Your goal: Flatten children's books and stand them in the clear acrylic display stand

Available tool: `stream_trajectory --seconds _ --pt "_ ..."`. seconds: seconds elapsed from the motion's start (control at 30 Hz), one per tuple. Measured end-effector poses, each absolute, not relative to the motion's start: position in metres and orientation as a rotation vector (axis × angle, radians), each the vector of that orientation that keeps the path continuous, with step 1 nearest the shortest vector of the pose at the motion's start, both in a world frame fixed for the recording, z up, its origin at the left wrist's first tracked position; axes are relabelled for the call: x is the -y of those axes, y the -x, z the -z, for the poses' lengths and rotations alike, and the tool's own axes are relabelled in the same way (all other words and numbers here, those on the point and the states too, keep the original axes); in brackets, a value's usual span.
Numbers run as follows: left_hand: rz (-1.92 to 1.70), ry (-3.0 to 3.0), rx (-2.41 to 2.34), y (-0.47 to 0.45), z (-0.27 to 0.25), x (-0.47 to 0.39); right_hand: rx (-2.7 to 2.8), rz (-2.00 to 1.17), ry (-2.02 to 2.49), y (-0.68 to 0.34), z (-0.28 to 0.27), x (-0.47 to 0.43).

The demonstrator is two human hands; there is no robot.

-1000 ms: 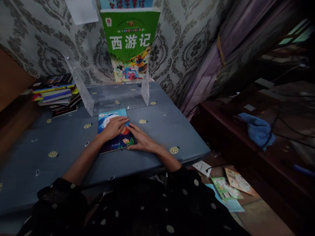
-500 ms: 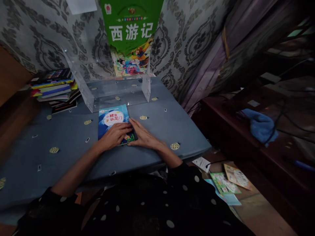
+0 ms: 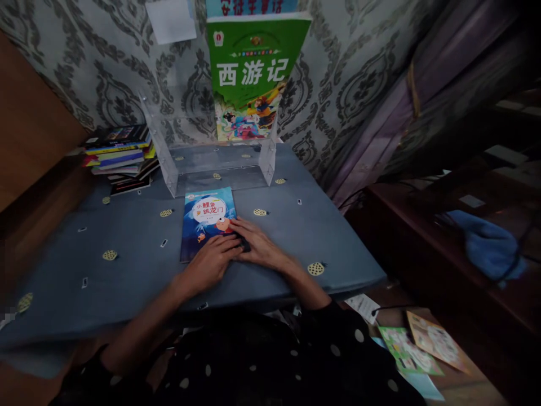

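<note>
Left grip (image 3: 213, 262) and right grip (image 3: 262, 247) meet low in front of me, left fingers lapping onto the right; both look lightly bent, and I can't tell whether either is clenched on anything, since they hide what lies beneath. Under everything spreads the cloth-covered desk (image 3: 139, 270); a sag or tug in that cloth could drag whatever rests on it. Toward the wall stands the clear stand (image 3: 167, 163), and it is easy to misjudge: a careless forward push could knock its see-through side. Off to the left, the stack of books (image 3: 122, 158) is uneven, so a bump might slide its upper volumes loose. Behind the clear stand, the green book (image 3: 256, 79) is propped upright; jolting the stand could tip it, though I can't see what supports it. Smaller than these, the blue booklet (image 3: 203, 225) lies flat just in front of the stand, its lower right corner covered by me; pressing there unevenly could swivel or crease it. Smallest is a dark object (image 3: 245, 244) between my fingers and beside the booklet, mostly hidden; spreading my fingers carelessly might flick it away.
</note>
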State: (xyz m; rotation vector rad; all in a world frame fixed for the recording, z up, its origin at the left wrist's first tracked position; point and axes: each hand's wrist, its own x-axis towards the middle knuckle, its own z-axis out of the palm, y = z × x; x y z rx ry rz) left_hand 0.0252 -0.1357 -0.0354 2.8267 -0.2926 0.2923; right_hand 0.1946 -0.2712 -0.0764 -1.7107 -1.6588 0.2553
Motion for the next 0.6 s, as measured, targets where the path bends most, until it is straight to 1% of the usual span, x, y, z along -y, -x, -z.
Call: stream_trajectory --seconds 0.2,0.37,0.5,0.6 --pt "-0.380 -2.935 0.072 0.001 0.046 0.160 1.769 -0.256 1.716 -0.198 0.071 0.279" --pt "-0.429 -2.920 -0.139 0.029 0.048 0.168 1.808 -0.315 1.821 -0.194 0.060 0.285" --pt "-0.477 -2.880 -0.289 0.048 0.051 0.163 1.793 -0.306 1.915 -0.186 0.046 0.284" --pt "-0.557 -2.865 -0.387 0.057 0.056 0.160 1.882 -0.337 1.898 -0.170 0.030 0.273"
